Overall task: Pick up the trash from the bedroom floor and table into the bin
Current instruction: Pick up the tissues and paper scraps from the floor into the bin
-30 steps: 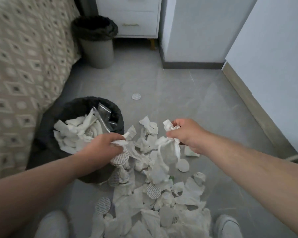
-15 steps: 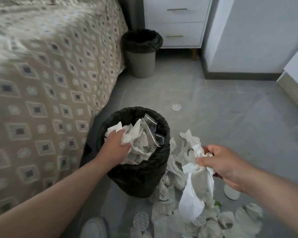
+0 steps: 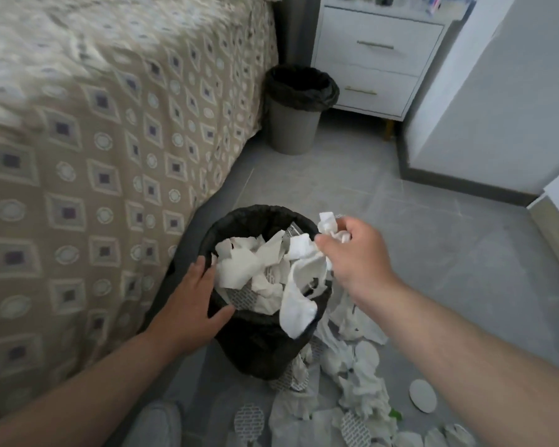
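Grey tile floor (image 3: pixel 400 221) was littered w/ loose tissue (image 3: pixel 359 382) and round pads on the near side of the black-lined bin (image 3: pixel 259 346) and round its base. The bin stood just beside the patterned bed (image 3: pixel 110 156).

L hand (image 3: pixel 191 304) lay flat-fingered against the bin's near rim, gripping nothing, prob. bracing it. R hand (image 3: pixel 352 256) pinched a long tissue wad (image 3: pixel 299 285) over the bin's rim on the side away from the bed. The wad's tail drooped across the mouth and partly outside the wall.

The bin looked nearly full, w/ paper heaped to the rim. To do this bit well, I'd say: carry the wad to mid-bin before letting go so the tail lands inside. Then press the heap down w/ the flat L hand, else bits could spill back out.
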The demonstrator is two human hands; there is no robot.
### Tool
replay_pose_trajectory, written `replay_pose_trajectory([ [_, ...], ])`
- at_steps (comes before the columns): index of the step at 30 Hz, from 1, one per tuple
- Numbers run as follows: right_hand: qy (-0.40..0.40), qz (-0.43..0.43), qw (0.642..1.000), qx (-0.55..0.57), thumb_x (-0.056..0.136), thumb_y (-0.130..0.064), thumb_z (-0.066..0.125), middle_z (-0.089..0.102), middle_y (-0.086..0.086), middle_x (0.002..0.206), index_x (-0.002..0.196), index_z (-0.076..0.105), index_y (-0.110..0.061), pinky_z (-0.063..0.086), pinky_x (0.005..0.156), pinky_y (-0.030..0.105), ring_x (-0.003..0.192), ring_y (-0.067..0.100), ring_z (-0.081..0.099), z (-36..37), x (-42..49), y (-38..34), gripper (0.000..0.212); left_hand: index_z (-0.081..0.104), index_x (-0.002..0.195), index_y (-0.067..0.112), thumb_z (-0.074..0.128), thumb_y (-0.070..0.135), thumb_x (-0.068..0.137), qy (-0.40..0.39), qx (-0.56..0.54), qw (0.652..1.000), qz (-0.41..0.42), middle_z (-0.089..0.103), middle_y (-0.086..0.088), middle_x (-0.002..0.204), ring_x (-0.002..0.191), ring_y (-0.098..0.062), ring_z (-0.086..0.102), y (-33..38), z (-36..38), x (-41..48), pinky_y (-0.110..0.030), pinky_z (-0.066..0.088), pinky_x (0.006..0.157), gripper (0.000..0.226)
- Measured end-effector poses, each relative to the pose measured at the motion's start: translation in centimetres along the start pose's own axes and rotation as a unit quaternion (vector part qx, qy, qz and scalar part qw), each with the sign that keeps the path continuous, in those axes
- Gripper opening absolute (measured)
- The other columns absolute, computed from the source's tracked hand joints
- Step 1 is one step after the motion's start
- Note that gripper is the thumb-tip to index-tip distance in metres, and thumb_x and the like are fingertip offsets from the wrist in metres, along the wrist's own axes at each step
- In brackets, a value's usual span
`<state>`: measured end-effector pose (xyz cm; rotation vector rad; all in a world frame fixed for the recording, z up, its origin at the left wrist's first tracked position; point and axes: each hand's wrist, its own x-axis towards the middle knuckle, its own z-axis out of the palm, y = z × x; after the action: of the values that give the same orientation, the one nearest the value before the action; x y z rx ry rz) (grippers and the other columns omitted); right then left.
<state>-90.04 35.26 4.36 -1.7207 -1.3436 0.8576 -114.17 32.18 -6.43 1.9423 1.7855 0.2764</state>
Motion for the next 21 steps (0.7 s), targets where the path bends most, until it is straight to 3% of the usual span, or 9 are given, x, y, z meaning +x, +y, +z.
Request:
replay_pose_trajectory([
  [3, 0.003, -0.057, 0.997, -0.047, 0.086, -0.02, 0.063, 0.065, 0.002, 0.096, 0.093, 0.063, -0.02, 0.043, 0.07, 0.027, 0.089, 0.018, 0.06, 5.2, 2.6, -0.5, 0.007, 0.006, 0.151, 0.019, 0.053, 0.051, 0.087, 0.003, -0.033, 0.999, 0.011, -0.018, 0.002, 0.158, 0.146, -0.015, -0.006, -0.4, 0.3, 0.2, -0.034, 0.012, 0.118, 0.086],
  [5, -0.036, -0.081, 0.985, -0.15, 0.087, -0.027, 0.062, 0.057, 0.007, 0.122, 0.117, 0.061, -0.016, 0.039, 0.092, 0.025, 0.115, 0.022, 0.052, 7.8, 3.8, 0.8, 0.032, 0.005, 0.151, 0.02, 0.054, 0.05, 0.087, 0.004, -0.046, 0.999, 0.009, -0.02, 0.004, 0.157, 0.146, -0.015, -0.005, -0.3, 0.5, 0.3, -0.035, 0.013, 0.118, 0.085],
  [8, -0.159, -0.112, 0.915, -0.353, 0.09, -0.041, 0.056, 0.02, 0.015, 0.155, 0.146, 0.03, -0.017, 0.018, 0.117, 0.038, 0.145, 0.032, 0.013, 10.2, 3.5, 3.5, 0.066, 0.004, 0.151, 0.021, 0.05, 0.052, 0.088, 0.0, -0.035, 0.999, 0.01, -0.021, 0.004, 0.157, 0.146, -0.014, -0.012, -0.7, 0.7, 0.5, -0.035, 0.01, 0.119, 0.085],
  [11, -0.28, -0.148, 0.83, -0.458, 0.09, -0.049, 0.051, -0.013, 0.009, 0.16, 0.151, 0.005, -0.026, 0.01, 0.119, 0.047, 0.147, 0.033, -0.01, 11.9, 2.8, 5.9, 0.08, 0.002, 0.151, 0.02, 0.046, 0.058, 0.086, -0.006, -0.02, 1.0, 0.014, -0.022, 0.003, 0.157, 0.144, -0.012, -0.017, -1.2, 0.6, 0.5, -0.032, 0.006, 0.117, 0.087],
  [15, -0.395, -0.032, 0.768, -0.502, 0.084, -0.06, 0.053, -0.01, 0.014, 0.159, 0.151, 0.003, -0.029, 0.017, 0.117, 0.051, 0.144, 0.043, 0.002, 14.0, 3.6, 9.0, 0.089, -0.004, 0.151, 0.022, 0.04, 0.064, 0.083, -0.031, 0.004, 0.999, 0.026, -0.025, 0.007, 0.155, 0.135, -0.003, -0.026, -1.7, 0.6, 0.3, -0.033, 0.005, 0.117, 0.091],
  [18, -0.401, 0.001, 0.762, -0.509, 0.083, -0.062, 0.054, -0.005, 0.015, 0.159, 0.151, 0.002, -0.029, 0.021, 0.115, 0.053, 0.143, 0.044, 0.008, 14.4, 3.6, 10.1, 0.091, -0.005, 0.151, 0.021, 0.031, 0.069, 0.074, -0.034, 0.005, 0.999, 0.04, -0.024, 0.011, 0.153, 0.132, -0.002, -0.029, -1.6, 0.7, 0.4, -0.031, 0.002, 0.117, 0.097],
  [21, -0.382, -0.008, 0.78, -0.496, 0.083, -0.062, 0.054, -0.011, 0.015, 0.159, 0.15, -0.005, -0.032, 0.02, 0.116, 0.052, 0.144, 0.043, 0.005, 13.6, 3.2, 8.5, 0.095, -0.002, 0.151, 0.021, 0.039, 0.062, 0.082, -0.031, -0.005, 0.999, 0.039, -0.02, 0.004, 0.157, 0.137, -0.005, -0.026, -1.2, 0.6, 0.5, -0.032, 0.001, 0.117, 0.091],
])
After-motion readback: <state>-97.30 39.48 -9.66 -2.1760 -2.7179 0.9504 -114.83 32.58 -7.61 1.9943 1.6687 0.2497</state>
